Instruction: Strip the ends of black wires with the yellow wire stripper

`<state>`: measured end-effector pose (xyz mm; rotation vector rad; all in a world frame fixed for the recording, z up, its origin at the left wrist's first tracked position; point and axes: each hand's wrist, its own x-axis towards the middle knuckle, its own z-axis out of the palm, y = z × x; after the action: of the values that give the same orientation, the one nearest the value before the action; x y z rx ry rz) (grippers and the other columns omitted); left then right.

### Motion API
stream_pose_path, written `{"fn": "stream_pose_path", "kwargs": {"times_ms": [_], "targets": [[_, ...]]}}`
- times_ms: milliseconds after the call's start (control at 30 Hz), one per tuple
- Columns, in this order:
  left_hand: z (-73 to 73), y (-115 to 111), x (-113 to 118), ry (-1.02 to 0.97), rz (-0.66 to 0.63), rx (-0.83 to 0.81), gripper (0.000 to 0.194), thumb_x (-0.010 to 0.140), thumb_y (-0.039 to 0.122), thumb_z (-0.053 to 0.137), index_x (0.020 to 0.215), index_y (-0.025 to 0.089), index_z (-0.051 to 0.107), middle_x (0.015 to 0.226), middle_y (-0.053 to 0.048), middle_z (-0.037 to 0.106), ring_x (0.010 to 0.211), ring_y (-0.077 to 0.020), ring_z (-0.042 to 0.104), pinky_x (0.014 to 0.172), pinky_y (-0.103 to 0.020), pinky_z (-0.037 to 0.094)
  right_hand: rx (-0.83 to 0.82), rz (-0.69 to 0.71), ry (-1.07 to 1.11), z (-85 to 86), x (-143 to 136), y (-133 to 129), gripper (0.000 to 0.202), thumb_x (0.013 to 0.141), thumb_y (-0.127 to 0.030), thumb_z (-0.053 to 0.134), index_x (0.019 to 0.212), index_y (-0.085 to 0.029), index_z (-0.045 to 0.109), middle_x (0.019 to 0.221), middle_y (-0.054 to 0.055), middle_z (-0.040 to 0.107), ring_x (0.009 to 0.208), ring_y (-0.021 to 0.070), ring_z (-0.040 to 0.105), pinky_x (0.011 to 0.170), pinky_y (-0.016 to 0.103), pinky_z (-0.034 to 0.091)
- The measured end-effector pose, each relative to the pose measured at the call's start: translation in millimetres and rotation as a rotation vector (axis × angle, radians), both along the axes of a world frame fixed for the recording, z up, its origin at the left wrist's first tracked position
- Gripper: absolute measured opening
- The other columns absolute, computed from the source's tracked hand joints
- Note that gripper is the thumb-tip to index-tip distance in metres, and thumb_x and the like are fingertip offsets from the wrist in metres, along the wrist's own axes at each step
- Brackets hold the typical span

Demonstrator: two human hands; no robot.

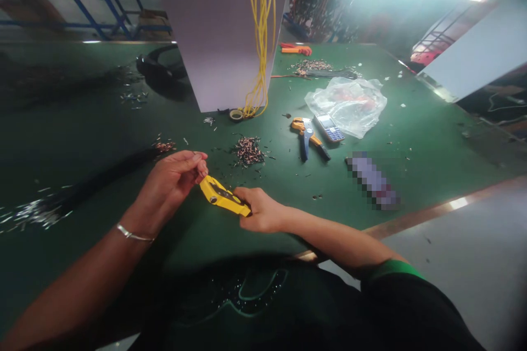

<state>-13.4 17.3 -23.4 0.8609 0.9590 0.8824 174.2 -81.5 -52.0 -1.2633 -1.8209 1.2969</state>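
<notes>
My right hand (263,209) is wrapped around a yellow crimping tool (224,197), low over the green table. The tool's head points left toward my left hand (183,173). The fingertips of my left hand are pinched together at the tool's head; whatever they hold is too small to make out. Left of that hand lies a bundle of black wires (111,173), with bare copper ends (164,146) at one end and shiny metal terminals (37,214) at the other. A pile of small copper-and-black pieces (249,151) sits just beyond the tool.
Orange-and-black pliers (307,136), a keypad phone (329,127) and a clear plastic bag (349,103) lie to the right. Nearer is a pixelated object (374,182). Yellow wires (260,33) hang by a pale pillar (214,33), above a tape roll (236,114). Orange-red pliers (296,50) lie farther back.
</notes>
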Motion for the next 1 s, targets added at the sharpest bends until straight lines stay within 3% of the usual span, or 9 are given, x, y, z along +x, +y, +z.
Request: {"fn": "stream_pose_path", "kwargs": {"times_ms": [233,367,433,500,600,767,900,1000], "targets": [[0.0,-4.7,-0.2,-0.009,-0.033,0.026,0.002,0.074,0.011,0.065,0.072,0.011,0.066,0.058,-0.002,0.058,0.053,-0.0088,0.052,0.048,-0.021,0.038,0.246,-0.033,-0.212,-9.5,-6.5,-11.7,0.022,0.059,-0.016,0.047,0.071,-0.023,0.030,0.065,-0.004,0.040,0.056,0.0112,0.033,0.053,0.026,0.024],[-2.8,2.5,-11.5,-0.051,0.008,0.142,0.006,0.076,0.015,0.064,0.072,0.011,0.066,0.057,0.000,0.056,0.050,-0.0076,0.051,0.047,-0.022,0.036,0.488,0.187,-0.294,-6.5,-13.1,-22.4,0.020,0.059,-0.014,0.047,0.075,-0.022,0.037,0.072,0.002,0.047,0.064,0.0172,0.040,0.058,0.030,0.030],[-0.3,2.7,-14.5,-0.032,0.036,0.202,0.007,0.077,0.017,0.065,0.074,0.011,0.066,0.058,-0.001,0.058,0.050,-0.0083,0.052,0.047,-0.022,0.036,0.530,0.174,-0.283,-5.1,-14.2,-24.8,0.023,0.058,-0.013,0.048,0.078,-0.021,0.040,0.077,0.006,0.051,0.068,0.0191,0.043,0.061,0.032,0.033],[3.2,0.6,-13.5,-0.004,0.075,0.224,0.007,0.075,0.018,0.067,0.075,0.011,0.065,0.059,-0.002,0.061,0.051,-0.0096,0.055,0.047,-0.023,0.037,0.483,0.091,-0.236,-5.9,-12.5,-23.4,0.024,0.057,-0.013,0.049,0.078,-0.021,0.040,0.075,0.004,0.049,0.064,0.0173,0.041,0.059,0.030,0.033],[6.6,-3.5,-8.6,0.035,0.143,0.244,0.009,0.073,0.019,0.070,0.074,0.011,0.065,0.062,-0.004,0.065,0.053,-0.0113,0.059,0.049,-0.024,0.041,0.279,-0.048,-0.107,-9.6,-6.4,-17.4,0.023,0.058,-0.014,0.050,0.077,-0.021,0.041,0.069,-0.001,0.047,0.058,0.0137,0.039,0.054,0.027,0.033],[8.0,-12.4,-1.8,0.085,0.169,0.278,0.010,0.072,0.020,0.071,0.073,0.012,0.066,0.065,-0.006,0.068,0.055,-0.0130,0.062,0.050,-0.026,0.046,-0.088,-0.181,0.334,-10.5,-1.8,-9.6,0.021,0.067,-0.021,0.060,0.088,-0.020,0.053,0.077,0.001,0.056,0.065,0.0155,0.051,0.058,0.029,0.043],[9.4,-25.5,5.1,0.090,0.123,0.290,0.010,0.074,0.021,0.070,0.071,0.012,0.066,0.068,-0.007,0.070,0.055,-0.0134,0.063,0.053,-0.029,0.050,-0.157,-0.255,0.621,-6.6,-4.6,-1.6,0.026,0.069,-0.028,0.070,0.090,-0.018,0.059,0.082,0.004,0.061,0.068,0.0180,0.057,0.065,0.035,0.048],[9.2,-36.5,11.8,0.093,0.083,0.283,0.010,0.074,0.021,0.070,0.070,0.013,0.067,0.069,-0.007,0.070,0.055,-0.0137,0.063,0.055,-0.031,0.053,-0.195,-0.302,0.718,-5.1,-7.6,3.4,0.028,0.067,-0.028,0.074,0.089,-0.018,0.061,0.084,0.003,0.062,0.066,0.0176,0.058,0.066,0.036,0.049]]}}
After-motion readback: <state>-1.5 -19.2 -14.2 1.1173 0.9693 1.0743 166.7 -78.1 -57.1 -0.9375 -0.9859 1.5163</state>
